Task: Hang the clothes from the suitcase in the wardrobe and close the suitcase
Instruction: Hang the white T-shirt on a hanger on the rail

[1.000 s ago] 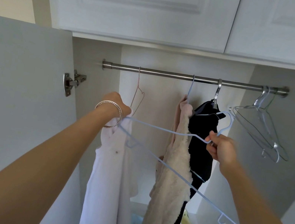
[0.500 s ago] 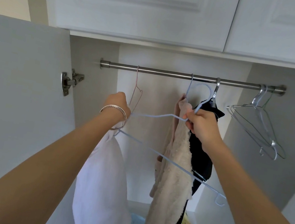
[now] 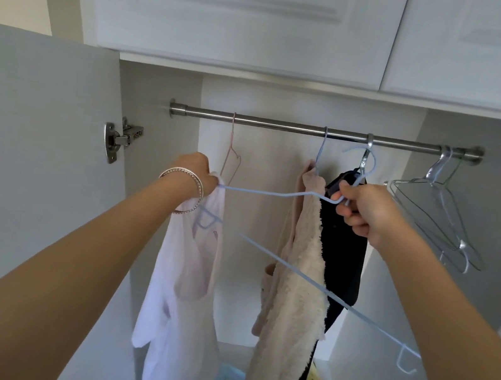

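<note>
While both hands grip it, white garment (image 3: pixel 181 277) droops off blue hanger (image 3: pixel 268 192)

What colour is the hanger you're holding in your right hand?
Pale blue hanger, seen in the head view, gripped by the right hand.

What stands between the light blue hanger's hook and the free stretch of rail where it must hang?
Nothing visible blocks it. The light blue hanger has its hook just below the rail, beside the black garment's hanger.
</note>
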